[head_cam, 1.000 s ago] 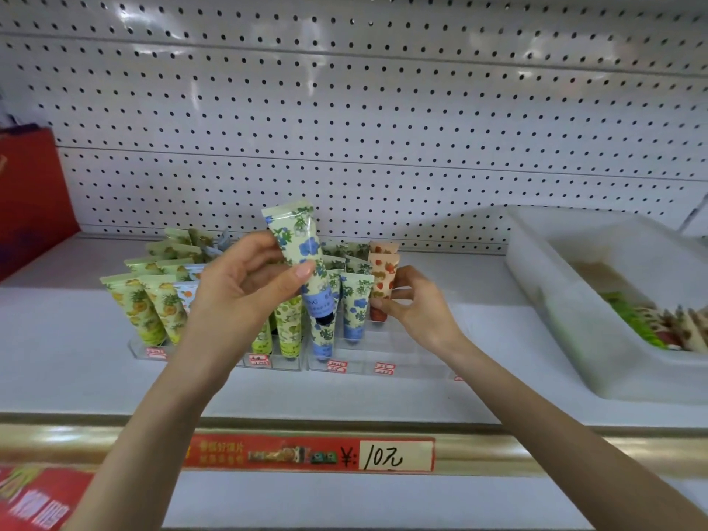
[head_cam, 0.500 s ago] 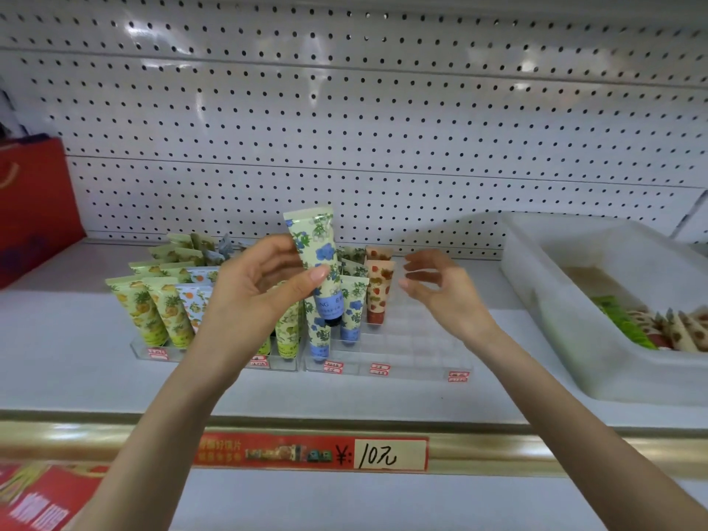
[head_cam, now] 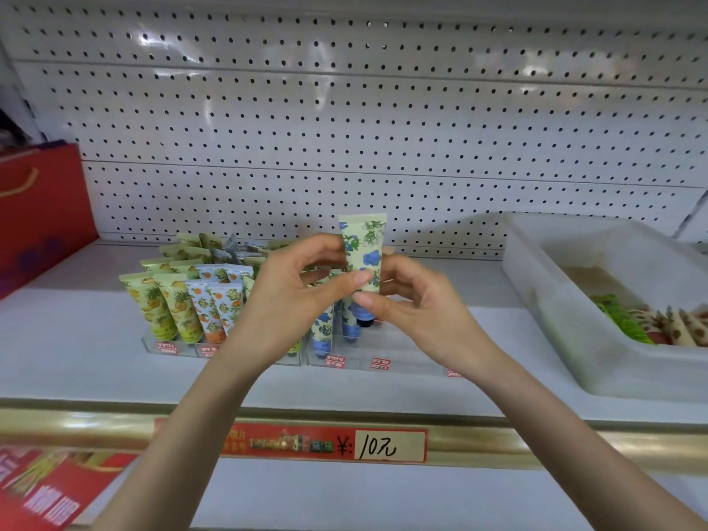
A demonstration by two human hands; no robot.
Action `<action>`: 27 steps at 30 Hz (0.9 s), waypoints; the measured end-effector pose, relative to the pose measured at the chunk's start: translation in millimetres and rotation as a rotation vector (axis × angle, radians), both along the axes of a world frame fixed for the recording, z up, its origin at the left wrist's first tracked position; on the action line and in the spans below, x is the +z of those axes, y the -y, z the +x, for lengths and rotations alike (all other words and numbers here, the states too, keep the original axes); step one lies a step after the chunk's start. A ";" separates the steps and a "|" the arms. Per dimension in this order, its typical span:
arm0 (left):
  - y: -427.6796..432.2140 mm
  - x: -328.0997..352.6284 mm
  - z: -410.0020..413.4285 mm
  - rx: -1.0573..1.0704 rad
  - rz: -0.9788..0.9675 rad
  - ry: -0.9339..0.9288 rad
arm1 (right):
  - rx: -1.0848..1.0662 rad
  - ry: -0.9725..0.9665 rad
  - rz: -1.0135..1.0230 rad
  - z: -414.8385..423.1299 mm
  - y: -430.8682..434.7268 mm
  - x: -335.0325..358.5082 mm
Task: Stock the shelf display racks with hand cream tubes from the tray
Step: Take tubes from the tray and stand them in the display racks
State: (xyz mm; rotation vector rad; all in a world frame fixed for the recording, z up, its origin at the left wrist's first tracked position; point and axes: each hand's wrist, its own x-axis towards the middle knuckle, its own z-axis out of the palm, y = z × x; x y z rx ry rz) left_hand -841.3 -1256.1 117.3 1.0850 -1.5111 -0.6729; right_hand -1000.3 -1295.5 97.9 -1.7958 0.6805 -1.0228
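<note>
my left hand (head_cam: 291, 300) and right hand (head_cam: 417, 316) both pinch the tube (head_cam: 364, 254), upright and cap down, over the rack (head_cam: 402, 354); free slots lie below, nearer my right hand, i judge.

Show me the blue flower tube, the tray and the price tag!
blue flower tube (head_cam: 364, 254), head view, its printed middle
tray (head_cam: 544, 312), head view, its left wall
price tag (head_cam: 389, 446), head view, its handwritten number

— What sort of place is this?
— A shop. The shelf (head_cam: 76, 339) is backed by pegboard (head_cam: 383, 128), and a price strip (head_cam: 389, 446) on its edge reads "10".
— Anything else?
— Clear racks (head_cam: 406, 346) with red labels (head_cam: 380, 364), probably prices; too blurred to read.
</note>
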 end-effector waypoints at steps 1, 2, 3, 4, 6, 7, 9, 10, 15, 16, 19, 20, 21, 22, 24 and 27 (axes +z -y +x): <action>-0.7 -0.8 -0.4 0.010 -0.008 0.024 | -0.004 -0.009 -0.005 -0.3 0.2 -1.9; -1.5 -2.5 -0.2 0.025 -0.017 0.051 | -0.011 -0.025 -0.004 -0.6 1.2 -5.2; -2.5 -4.2 0.6 0.049 -0.026 0.083 | -0.020 -0.037 0.007 -0.5 2.6 -8.9; -4.2 -6.1 2.3 0.091 -0.038 0.133 | -0.032 -0.041 0.023 -0.1 4.4 -13.3; -7.2 -12.5 9.8 0.229 -0.083 0.321 | -0.066 -0.033 0.056 1.4 8.3 -23.7; -8.6 -16.1 14.8 0.307 -0.116 0.455 | -0.090 -0.031 0.071 2.5 10.1 -29.2; -10.5 -26.1 24.5 0.428 -0.185 0.716 | -0.138 -0.040 0.088 5.6 13.1 -39.6; -11.9 -31.2 28.6 0.463 -0.196 0.810 | -0.160 -0.059 0.086 7.3 14.6 -44.8; -20.6 -52.6 45.1 0.497 -0.104 1.067 | -0.224 -0.123 0.074 16.1 18.5 -64.1; -22.1 -55.7 47.3 0.499 -0.098 1.089 | -0.236 -0.126 0.077 17.3 18.7 -66.7; -26.9 -61.3 50.4 0.496 -0.069 1.112 | -0.256 -0.121 0.090 20.6 19.6 -72.5; -28.2 -62.8 51.2 0.495 -0.064 1.118 | -0.260 -0.122 0.092 21.9 19.8 -74.0; -29.1 -64.2 52.1 0.494 -0.059 1.123 | -0.265 -0.129 0.092 23.1 19.9 -75.5; -29.7 -65.1 52.8 0.492 -0.054 1.124 | -0.270 -0.139 0.088 24.0 19.8 -76.9; -30.2 -65.8 54.5 0.493 -0.047 1.120 | -0.277 -0.163 0.074 25.1 19.5 -79.0; -30.4 -65.7 56.2 0.497 -0.042 1.119 | -0.282 -0.182 0.074 25.0 19.0 -78.7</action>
